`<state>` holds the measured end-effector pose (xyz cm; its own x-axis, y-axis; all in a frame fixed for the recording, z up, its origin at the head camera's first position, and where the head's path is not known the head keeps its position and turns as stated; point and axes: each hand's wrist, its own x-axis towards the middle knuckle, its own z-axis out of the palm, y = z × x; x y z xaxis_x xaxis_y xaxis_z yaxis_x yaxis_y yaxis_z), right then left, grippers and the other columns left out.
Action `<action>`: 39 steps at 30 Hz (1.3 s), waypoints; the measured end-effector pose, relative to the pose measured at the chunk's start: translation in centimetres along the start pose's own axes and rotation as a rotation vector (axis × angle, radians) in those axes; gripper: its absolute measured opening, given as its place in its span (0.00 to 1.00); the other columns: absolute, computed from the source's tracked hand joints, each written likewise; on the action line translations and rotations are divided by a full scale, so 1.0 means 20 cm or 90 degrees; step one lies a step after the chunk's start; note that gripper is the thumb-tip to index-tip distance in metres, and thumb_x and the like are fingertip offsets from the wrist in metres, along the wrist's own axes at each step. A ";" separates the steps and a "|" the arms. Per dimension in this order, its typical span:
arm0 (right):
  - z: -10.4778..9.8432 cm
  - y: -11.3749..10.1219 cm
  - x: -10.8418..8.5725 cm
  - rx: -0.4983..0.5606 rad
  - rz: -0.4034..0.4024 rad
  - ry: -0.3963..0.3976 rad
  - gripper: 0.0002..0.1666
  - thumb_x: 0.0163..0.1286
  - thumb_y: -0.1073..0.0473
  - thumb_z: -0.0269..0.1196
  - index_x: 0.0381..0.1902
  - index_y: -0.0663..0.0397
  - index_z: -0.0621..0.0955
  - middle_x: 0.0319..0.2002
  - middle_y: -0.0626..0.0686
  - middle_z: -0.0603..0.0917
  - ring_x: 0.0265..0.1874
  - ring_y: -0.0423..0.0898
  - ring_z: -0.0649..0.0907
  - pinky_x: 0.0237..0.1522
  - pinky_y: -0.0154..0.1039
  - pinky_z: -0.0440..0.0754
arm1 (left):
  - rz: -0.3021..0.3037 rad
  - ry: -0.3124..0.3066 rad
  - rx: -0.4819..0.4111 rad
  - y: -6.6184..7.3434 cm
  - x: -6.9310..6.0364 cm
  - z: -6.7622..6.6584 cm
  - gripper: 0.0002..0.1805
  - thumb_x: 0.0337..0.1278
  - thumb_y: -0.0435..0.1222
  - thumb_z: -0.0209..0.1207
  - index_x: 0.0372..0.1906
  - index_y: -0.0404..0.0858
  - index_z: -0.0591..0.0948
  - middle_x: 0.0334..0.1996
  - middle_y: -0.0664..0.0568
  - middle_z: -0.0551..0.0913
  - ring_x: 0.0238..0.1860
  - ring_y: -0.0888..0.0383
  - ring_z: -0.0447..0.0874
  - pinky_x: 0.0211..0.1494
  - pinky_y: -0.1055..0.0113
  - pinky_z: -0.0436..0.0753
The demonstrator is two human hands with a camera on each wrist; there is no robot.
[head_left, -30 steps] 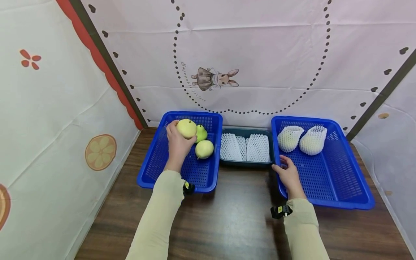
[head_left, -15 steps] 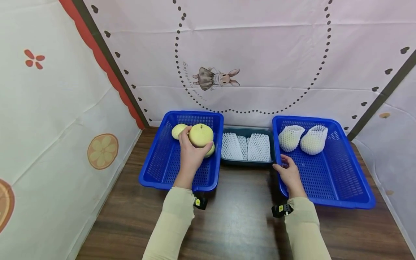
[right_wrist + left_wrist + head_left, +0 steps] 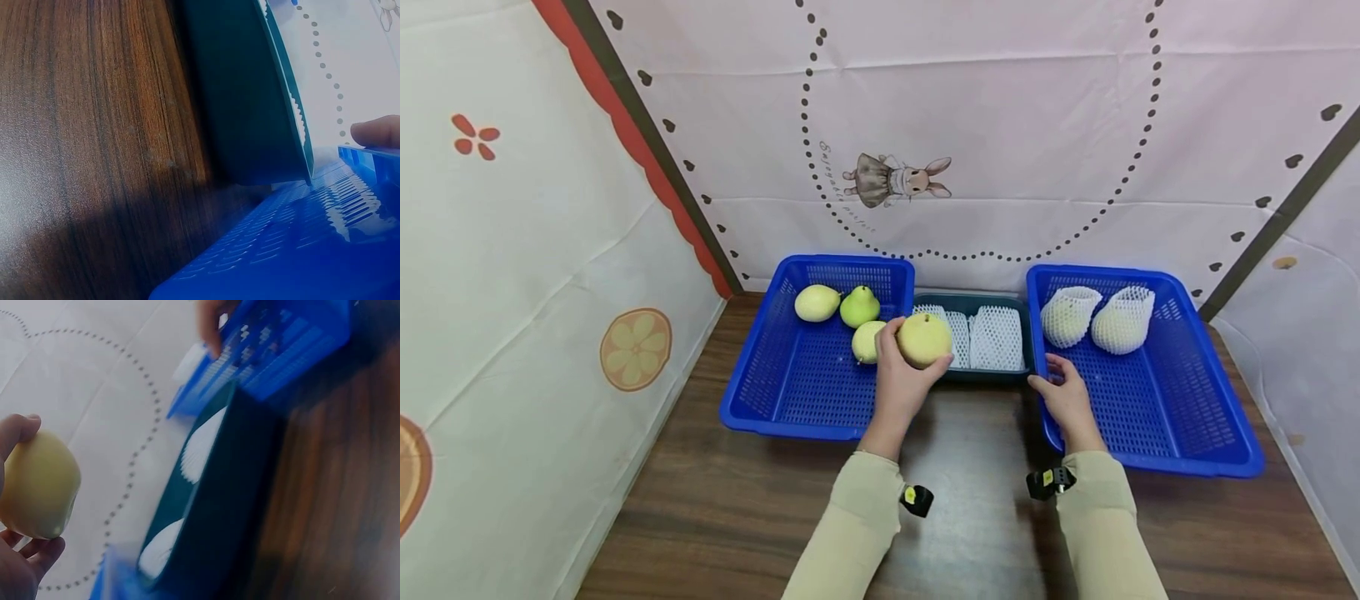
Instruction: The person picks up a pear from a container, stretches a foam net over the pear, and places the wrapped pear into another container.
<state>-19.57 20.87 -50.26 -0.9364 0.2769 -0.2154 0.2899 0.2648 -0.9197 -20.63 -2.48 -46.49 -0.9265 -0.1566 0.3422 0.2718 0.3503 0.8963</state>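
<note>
My left hand (image 3: 901, 379) holds a round pale-yellow pear (image 3: 925, 340) between thumb and fingers, over the right rim of the left blue basket (image 3: 790, 431) and the left end of the dark green tray (image 3: 981, 377). In the left wrist view the same pear (image 3: 42, 487) shows close up. White foam fruit nets (image 3: 996, 337) lie flat in the tray. My right hand (image 3: 1070, 408) rests at the left rim of the right blue basket (image 3: 1157, 462), its fingers loosely bent. Only its thumb tip (image 3: 378, 132) shows in the right wrist view, just above the rim.
A green pear (image 3: 860, 307) and two yellow pears, one at the back (image 3: 817, 303) and one partly behind my left hand (image 3: 867, 342), lie in the left basket. Two netted pears (image 3: 1070, 318) sit at the back of the right basket. The wooden table (image 3: 970, 500) spreads in front.
My left hand has carried the yellow pear rightward from above the left basket to the tray's left end, uncovering the pears behind it. My right hand has stayed at the right basket's rim.
</note>
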 end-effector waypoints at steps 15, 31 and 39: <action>-0.01 -0.02 -0.01 -0.002 0.021 -0.011 0.35 0.66 0.62 0.56 0.68 0.61 0.58 0.64 0.67 0.61 0.60 0.60 0.64 0.58 0.54 0.65 | -0.034 -0.013 0.044 -0.15 -0.25 0.27 0.44 0.29 0.43 0.76 0.55 0.38 0.63 0.51 0.47 0.65 0.53 0.52 0.67 0.57 0.58 0.69; 0.00 -0.02 -0.01 -0.001 0.018 -0.010 0.34 0.66 0.63 0.56 0.67 0.62 0.58 0.64 0.67 0.61 0.59 0.60 0.65 0.57 0.53 0.66 | -0.115 -0.050 0.080 -0.33 -0.35 0.34 0.44 0.26 0.39 0.77 0.54 0.37 0.63 0.50 0.46 0.65 0.52 0.50 0.67 0.56 0.57 0.69; 0.00 -0.02 -0.01 -0.011 0.023 -0.008 0.34 0.65 0.61 0.56 0.67 0.60 0.59 0.63 0.66 0.62 0.59 0.60 0.65 0.57 0.53 0.66 | -0.126 -0.062 0.078 -0.33 -0.36 0.36 0.44 0.27 0.38 0.77 0.54 0.38 0.63 0.51 0.47 0.64 0.53 0.51 0.66 0.57 0.58 0.69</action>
<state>-19.52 20.81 -49.91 -0.9276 0.2749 -0.2530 0.3271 0.2705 -0.9054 -17.63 2.92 -56.95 -0.9808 -0.1461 0.1289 0.0542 0.4311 0.9007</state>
